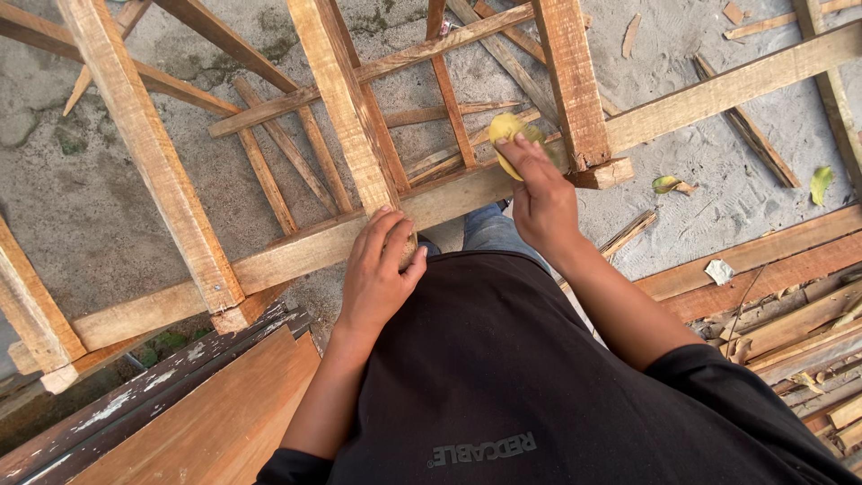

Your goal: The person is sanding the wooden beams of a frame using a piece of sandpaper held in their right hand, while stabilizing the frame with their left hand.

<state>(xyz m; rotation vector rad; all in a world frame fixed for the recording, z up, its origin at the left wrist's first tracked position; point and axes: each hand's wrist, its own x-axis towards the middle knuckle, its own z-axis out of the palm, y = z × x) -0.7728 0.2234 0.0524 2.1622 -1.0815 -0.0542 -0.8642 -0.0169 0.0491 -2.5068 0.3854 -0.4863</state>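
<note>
Sandpaper point(510, 133) yellow, curled, pinched in right hand point(541, 199); left hand point(379, 269) spread flat on wooden rail point(296, 253).

Rough grey sandy concrete floor point(72, 198) underneath, greenish patches toward the upper left. Loose thin wooden slats point(296, 153) lying crossed on it, more offcuts and chips scattered upper right. Two curled yellow-green leaves on the sand: one small point(666, 184) near the middle right, another point(820, 184) by the right edge. Crumpled scrap of white paper point(718, 271) resting against reddish-brown planks point(763, 260) at right. Stack of pale timber offcuts point(808, 332) piled lower right. Weathered dark board with flaking white paint point(135, 395) lower left, smooth orange-brown plank point(224, 422) just beside it.
</note>
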